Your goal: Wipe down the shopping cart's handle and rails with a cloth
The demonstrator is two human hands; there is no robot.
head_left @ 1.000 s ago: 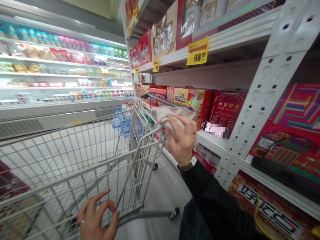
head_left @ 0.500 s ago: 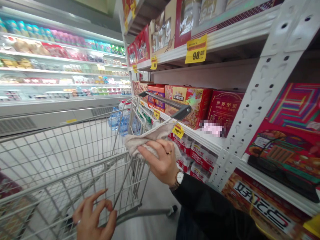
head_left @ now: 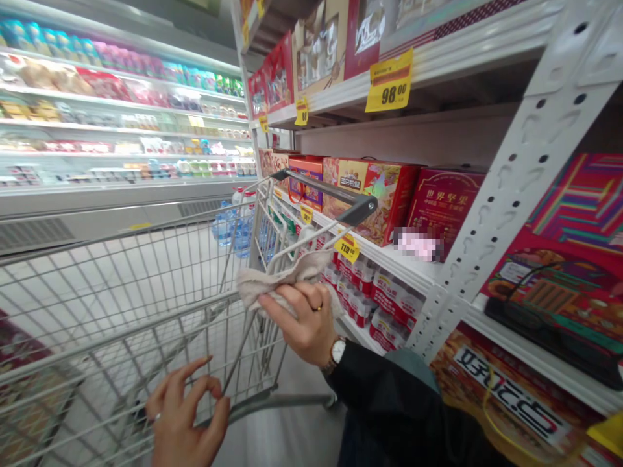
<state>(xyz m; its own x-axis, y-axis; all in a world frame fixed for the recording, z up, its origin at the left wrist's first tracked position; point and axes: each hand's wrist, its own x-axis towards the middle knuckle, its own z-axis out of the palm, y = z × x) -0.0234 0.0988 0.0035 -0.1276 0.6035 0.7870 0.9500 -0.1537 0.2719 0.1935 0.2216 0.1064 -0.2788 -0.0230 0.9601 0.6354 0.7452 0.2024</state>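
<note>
Shopping cart (head_left: 121, 311), wire side filling 9 o'clock. Left hand (head_left: 185, 415), half open, fingers curled at the wire, 7 o'clock. Right hand (head_left: 302, 321), closed on a beige cloth (head_left: 272, 277) against the cart's rail, center. Gift boxes (head_left: 370, 201) on a shelf (head_left: 409, 269), 2 o'clock.

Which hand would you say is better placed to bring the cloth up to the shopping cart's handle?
Probably the right hand: it holds the beige cloth against the cart's wire side, near the handle. The left hand is empty and lower.
</note>
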